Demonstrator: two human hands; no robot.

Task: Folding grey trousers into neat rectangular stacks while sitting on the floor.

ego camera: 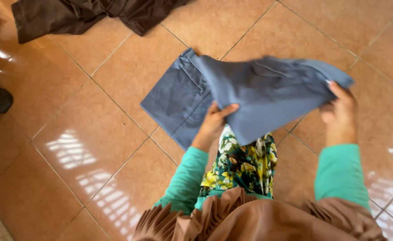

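while the blue-grey trousers (250,93) lie partly on the tiled floor (93,147), the person is in the middle of a fold: the waist part with the pocket rests flat at about 10 o'clock from the hands, and the leg part is lifted and blurred. the left hand (214,120) pinches the lower edge of the cloth, thumb on top. the right hand (339,109) grips the far end at 3 o'clock. i judge the next move needs the lifted half laid evenly over the flat half, edges matched. a dark brown garment (85,15) lies at 11 o'clock.
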